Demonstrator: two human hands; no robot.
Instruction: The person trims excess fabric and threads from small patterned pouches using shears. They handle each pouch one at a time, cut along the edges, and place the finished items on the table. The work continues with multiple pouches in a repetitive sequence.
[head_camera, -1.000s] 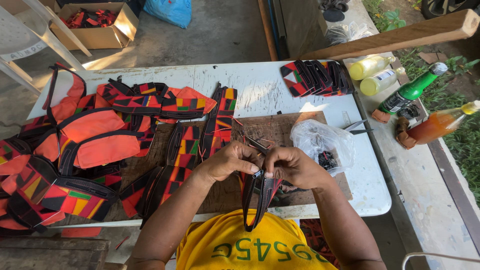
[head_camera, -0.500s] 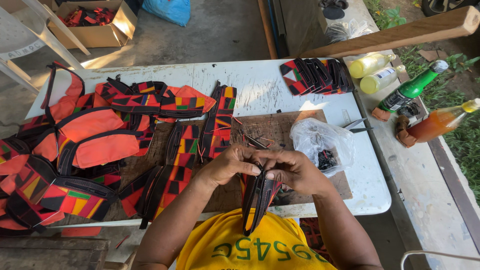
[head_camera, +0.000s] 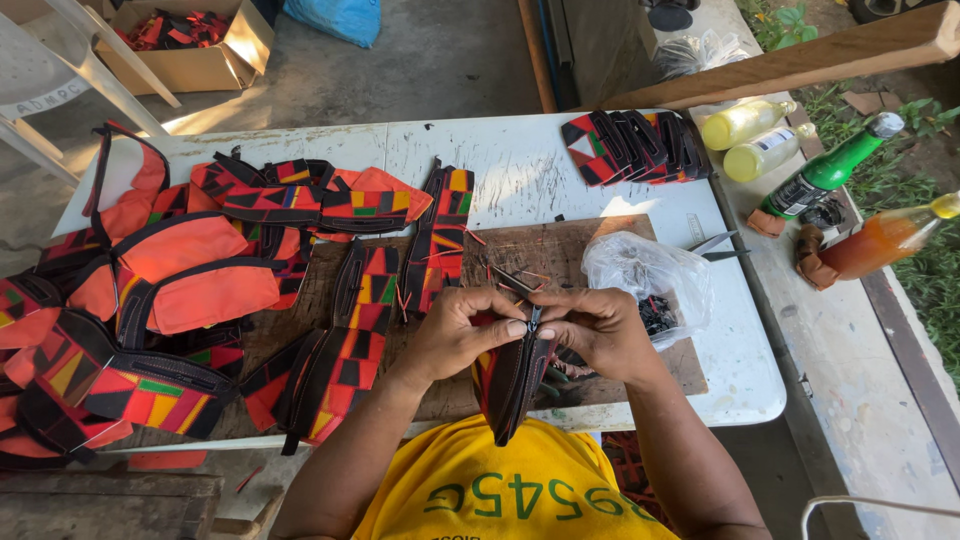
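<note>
A person in a yellow shirt (head_camera: 510, 495) works at a white table (head_camera: 520, 165); the left hand (head_camera: 460, 335) and right hand (head_camera: 595, 330) meet above a brown board (head_camera: 560, 250), fingertips of both pinched shut on the top edge of a dark zippered fabric piece (head_camera: 512, 385) that hangs down toward the table's near edge; patterned orange, red and black bags (head_camera: 190, 280) lie piled on the left; a clear plastic bag (head_camera: 645, 270) sits just beside the right hand; scissors (head_camera: 722, 247) lie past it; bottles (head_camera: 820, 175) stand on the ledge at right.
</note>
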